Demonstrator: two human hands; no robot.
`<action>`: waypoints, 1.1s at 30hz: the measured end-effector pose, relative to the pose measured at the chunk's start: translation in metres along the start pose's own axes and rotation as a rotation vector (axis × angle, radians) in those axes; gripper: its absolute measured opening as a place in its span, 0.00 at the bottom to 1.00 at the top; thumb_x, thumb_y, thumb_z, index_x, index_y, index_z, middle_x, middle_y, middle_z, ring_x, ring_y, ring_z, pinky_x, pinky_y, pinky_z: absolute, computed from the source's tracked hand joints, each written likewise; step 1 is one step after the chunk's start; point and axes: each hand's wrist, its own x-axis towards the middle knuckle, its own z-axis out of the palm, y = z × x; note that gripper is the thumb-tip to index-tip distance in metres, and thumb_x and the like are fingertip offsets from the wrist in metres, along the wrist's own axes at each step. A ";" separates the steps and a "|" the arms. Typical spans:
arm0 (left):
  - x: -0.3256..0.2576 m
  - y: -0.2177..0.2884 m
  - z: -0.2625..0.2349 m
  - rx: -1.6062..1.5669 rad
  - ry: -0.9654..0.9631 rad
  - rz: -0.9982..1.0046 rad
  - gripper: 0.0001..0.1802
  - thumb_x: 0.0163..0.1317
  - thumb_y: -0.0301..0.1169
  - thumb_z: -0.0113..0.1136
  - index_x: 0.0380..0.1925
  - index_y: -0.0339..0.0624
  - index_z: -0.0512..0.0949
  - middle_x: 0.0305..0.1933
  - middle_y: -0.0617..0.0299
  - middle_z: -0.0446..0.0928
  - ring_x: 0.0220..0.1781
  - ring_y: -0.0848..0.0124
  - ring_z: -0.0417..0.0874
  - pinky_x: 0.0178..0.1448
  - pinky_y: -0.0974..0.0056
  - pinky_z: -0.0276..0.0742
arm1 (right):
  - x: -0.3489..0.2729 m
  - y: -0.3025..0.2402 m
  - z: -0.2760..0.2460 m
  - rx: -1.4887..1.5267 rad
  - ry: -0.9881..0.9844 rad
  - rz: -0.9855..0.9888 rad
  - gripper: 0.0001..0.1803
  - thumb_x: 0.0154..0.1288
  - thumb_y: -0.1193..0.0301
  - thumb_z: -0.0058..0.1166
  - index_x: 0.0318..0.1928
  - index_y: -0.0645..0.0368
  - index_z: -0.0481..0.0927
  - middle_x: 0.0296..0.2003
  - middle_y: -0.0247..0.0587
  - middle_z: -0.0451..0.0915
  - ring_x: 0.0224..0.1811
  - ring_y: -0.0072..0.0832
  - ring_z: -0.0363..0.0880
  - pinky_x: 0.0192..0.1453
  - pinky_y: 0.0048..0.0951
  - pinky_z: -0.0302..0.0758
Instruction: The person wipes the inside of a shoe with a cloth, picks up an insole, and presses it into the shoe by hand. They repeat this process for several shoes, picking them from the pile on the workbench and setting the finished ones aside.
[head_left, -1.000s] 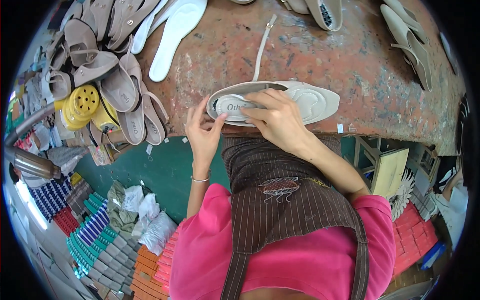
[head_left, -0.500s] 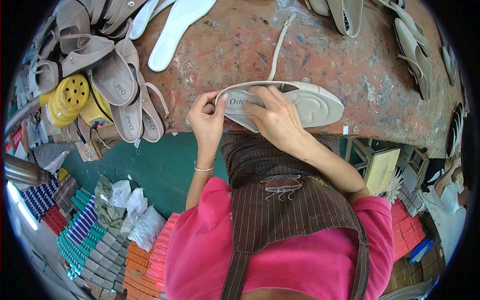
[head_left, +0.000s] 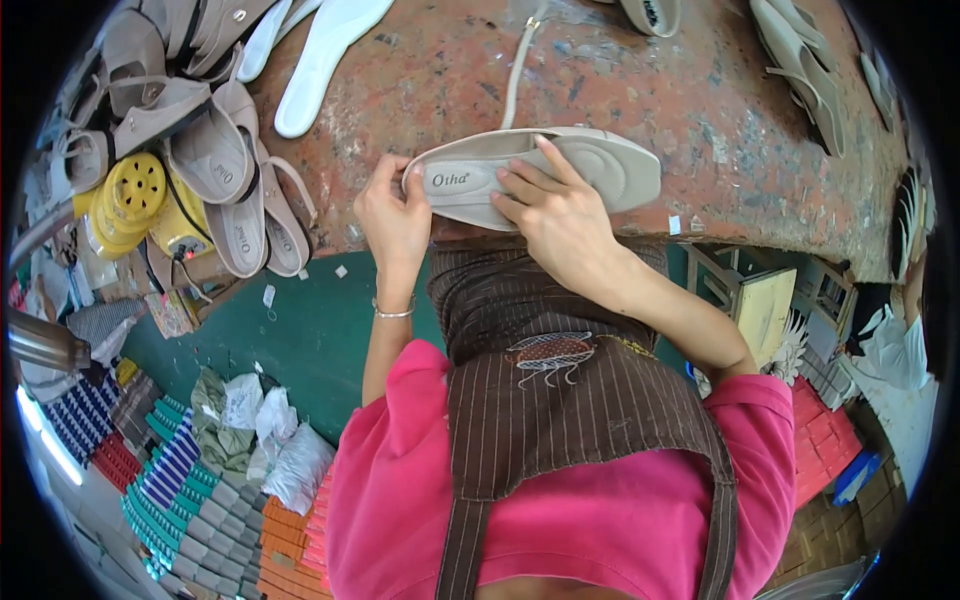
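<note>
A beige strapped shoe [head_left: 640,172] lies on its sole near the table's front edge, heel to the left and toe to the right. Inside it, a pale padded insole [head_left: 475,198] lies along the footbed. My left hand [head_left: 395,212] is closed on the heel end, thumb over the inner rim and fingers behind. My right hand [head_left: 568,225] reaches over the near side, its bent fingers on the insole and one finger at the far rim. A thin buckled strap [head_left: 517,75] stretches away from the shoe's far side across the table.
Beige shoes [head_left: 235,165] pile up at the left beside a yellow device [head_left: 140,195] with a perforated round top. White insole-shaped pieces [head_left: 318,75] lie at the back left. More shoes [head_left: 810,85] lie at the back right. The worn table edge [head_left: 780,248] runs before me.
The shoe sits higher and further left in view, as does the table. My right fingers, earlier curled deeper inside, are now more stretched out, one at the far rim. My left hand keeps the heel.
</note>
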 end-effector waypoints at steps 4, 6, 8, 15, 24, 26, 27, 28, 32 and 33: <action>-0.029 0.022 0.010 -0.290 -0.251 -0.308 0.06 0.67 0.25 0.56 0.32 0.35 0.73 0.19 0.54 0.80 0.21 0.67 0.86 0.21 0.64 0.75 | 0.023 0.042 -0.020 -0.040 0.355 0.178 0.14 0.49 0.68 0.62 0.38 0.60 0.86 0.45 0.45 0.84 0.57 0.34 0.79 0.75 0.40 0.58; -0.051 0.026 0.027 -0.221 -0.406 -0.083 0.07 0.63 0.28 0.60 0.29 0.37 0.75 0.21 0.50 0.80 0.22 0.56 0.85 0.26 0.57 0.77 | 0.035 0.067 -0.030 -0.469 0.651 0.541 0.14 0.49 0.70 0.64 0.38 0.63 0.84 0.43 0.44 0.84 0.51 0.36 0.81 0.65 0.39 0.69; -0.066 0.060 0.031 0.040 -0.457 0.088 0.12 0.59 0.33 0.66 0.25 0.39 0.74 0.18 0.50 0.78 0.21 0.51 0.82 0.27 0.52 0.76 | 0.034 0.070 -0.062 0.136 0.459 0.641 0.15 0.51 0.71 0.63 0.40 0.63 0.84 0.43 0.45 0.83 0.48 0.38 0.81 0.58 0.38 0.73; -0.101 0.078 0.063 0.082 -0.339 0.677 0.27 0.46 0.31 0.68 0.50 0.33 0.79 0.51 0.45 0.76 0.60 0.45 0.73 0.61 0.41 0.72 | -0.056 0.000 -0.044 0.147 0.173 0.429 0.14 0.49 0.84 0.53 0.40 0.65 0.75 0.50 0.55 0.79 0.54 0.52 0.79 0.76 0.61 0.51; -0.105 0.064 0.081 0.345 -0.489 0.681 0.25 0.60 0.33 0.52 0.56 0.31 0.77 0.62 0.45 0.73 0.75 0.51 0.60 0.75 0.31 0.48 | 0.003 0.041 -0.006 -0.221 0.231 0.336 0.30 0.60 0.74 0.47 0.63 0.75 0.67 0.59 0.60 0.75 0.62 0.47 0.75 0.77 0.63 0.45; -0.105 0.065 0.083 0.279 -0.499 0.651 0.24 0.60 0.33 0.53 0.55 0.32 0.78 0.62 0.45 0.73 0.75 0.52 0.61 0.75 0.31 0.48 | -0.018 0.031 0.007 -0.288 0.124 0.371 0.31 0.60 0.77 0.46 0.64 0.78 0.64 0.60 0.67 0.72 0.65 0.50 0.73 0.76 0.67 0.43; -0.105 0.066 0.085 0.214 -0.521 0.622 0.24 0.60 0.33 0.53 0.55 0.33 0.78 0.62 0.46 0.73 0.75 0.53 0.61 0.75 0.32 0.49 | -0.019 0.031 0.010 -0.329 0.074 0.380 0.30 0.60 0.77 0.45 0.63 0.80 0.64 0.59 0.68 0.73 0.64 0.50 0.74 0.76 0.66 0.43; -0.104 0.064 0.083 0.266 -0.532 0.649 0.23 0.60 0.33 0.53 0.54 0.34 0.79 0.62 0.47 0.73 0.74 0.54 0.62 0.75 0.33 0.49 | -0.007 0.036 0.014 -0.334 0.102 0.383 0.30 0.59 0.77 0.46 0.62 0.81 0.65 0.56 0.68 0.75 0.61 0.50 0.76 0.76 0.65 0.44; -0.096 0.072 0.081 0.299 -0.392 0.689 0.22 0.53 0.30 0.62 0.49 0.32 0.80 0.55 0.50 0.78 0.66 0.54 0.72 0.71 0.36 0.58 | 0.033 0.052 -0.011 -0.204 0.014 0.437 0.29 0.58 0.76 0.46 0.59 0.83 0.66 0.48 0.64 0.79 0.55 0.48 0.79 0.77 0.61 0.46; -0.097 0.067 0.079 0.300 -0.390 0.690 0.22 0.53 0.30 0.62 0.49 0.32 0.80 0.55 0.50 0.78 0.66 0.54 0.72 0.71 0.36 0.58 | 0.034 0.048 -0.017 -0.058 -0.053 0.471 0.29 0.59 0.75 0.45 0.59 0.84 0.67 0.49 0.66 0.78 0.58 0.48 0.78 0.78 0.59 0.45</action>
